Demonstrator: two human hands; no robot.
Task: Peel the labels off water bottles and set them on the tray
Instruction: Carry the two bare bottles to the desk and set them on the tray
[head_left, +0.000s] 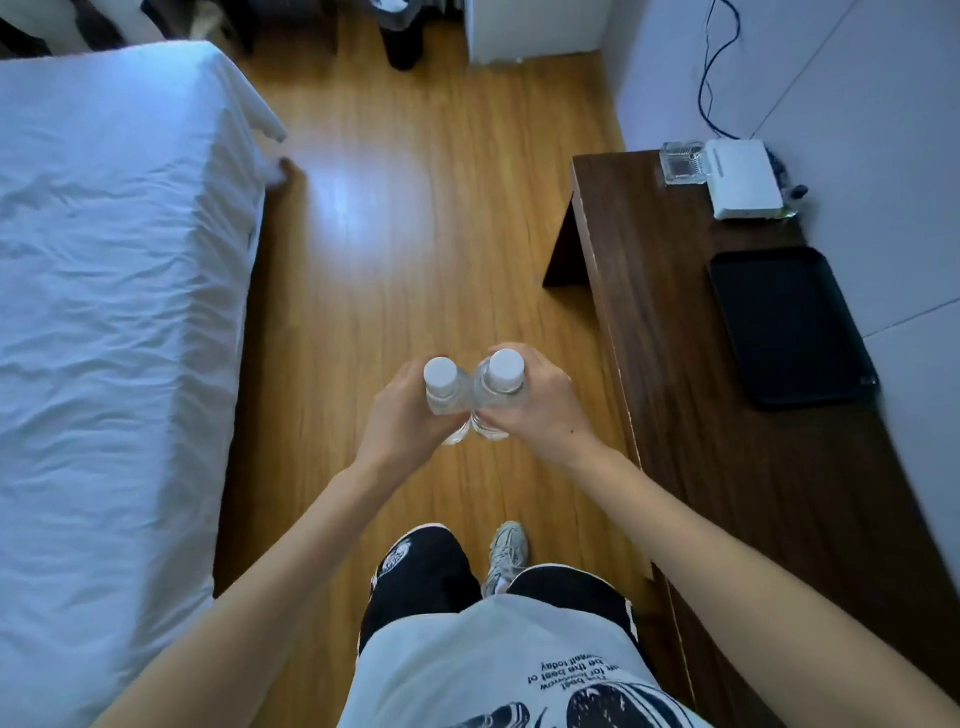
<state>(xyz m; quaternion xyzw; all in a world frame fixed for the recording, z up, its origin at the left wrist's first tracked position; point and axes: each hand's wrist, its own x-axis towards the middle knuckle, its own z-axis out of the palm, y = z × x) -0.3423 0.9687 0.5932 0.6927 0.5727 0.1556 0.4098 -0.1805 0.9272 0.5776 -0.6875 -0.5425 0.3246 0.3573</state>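
Two clear water bottles are held upright over the wooden floor (395, 218), side by side and touching at their shoulders. The left bottle (444, 392) is gripped around its body by the left hand (405, 410), the fingers wrapped closed about it. The right bottle (498, 389) is held the same way by the right hand (540, 402), with the thumb pressed on the near side and the fingers curled around the far side. Each bottle is topped by a white cap, and no label can be made out on the clear parts that show between the fingers; the lower bodies are partly hidden by the hands.

A dark wooden desk (701, 415) is seen along the right wall. On it, well apart from the bottles, a black tray (789, 327) is laid flat near the wall. Farther along the desk a white box (743, 179) is placed, with a glass ashtray (680, 163) just beside it, and a blue cable (711, 67) is seen running up the wall above them.

A bed with a white sheet (114, 291) is seen on the left. At the bottom of the view a printed white shirt, black trousers and one grey shoe (506, 556) are shown, the shoe planted on the floor between bed and desk
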